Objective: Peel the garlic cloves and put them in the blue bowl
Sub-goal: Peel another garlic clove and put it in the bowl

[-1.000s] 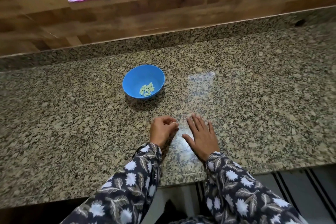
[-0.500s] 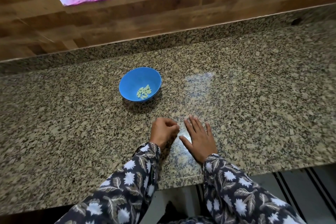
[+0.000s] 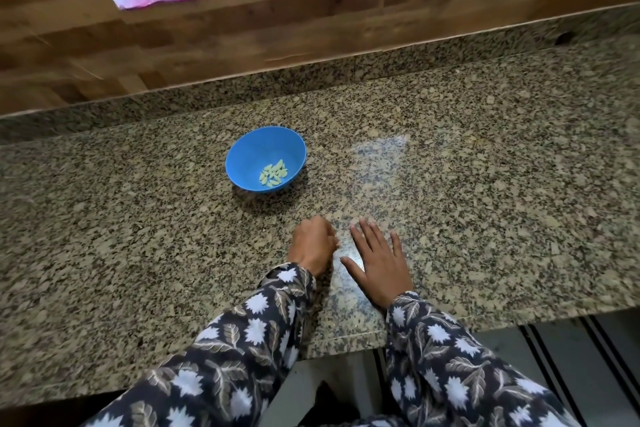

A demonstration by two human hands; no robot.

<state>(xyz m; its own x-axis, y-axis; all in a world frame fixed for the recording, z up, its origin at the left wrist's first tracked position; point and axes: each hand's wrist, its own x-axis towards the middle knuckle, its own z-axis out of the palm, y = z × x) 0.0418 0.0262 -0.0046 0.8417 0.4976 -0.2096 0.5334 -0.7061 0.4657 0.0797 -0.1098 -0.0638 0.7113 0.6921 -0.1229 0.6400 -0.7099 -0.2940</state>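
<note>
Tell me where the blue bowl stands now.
In the head view the blue bowl stands on the granite counter, left of centre, beyond the left hand and not touching it.

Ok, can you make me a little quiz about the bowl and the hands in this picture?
1. True or false: the garlic cloves lie inside the blue bowl.
2. Fill the gap: the left hand has its fingers ____.
3. Which hand lies flat on the counter with straight fingers? A) left hand B) right hand C) neither

Key: 1 true; 2 curled; 3 B.
</note>
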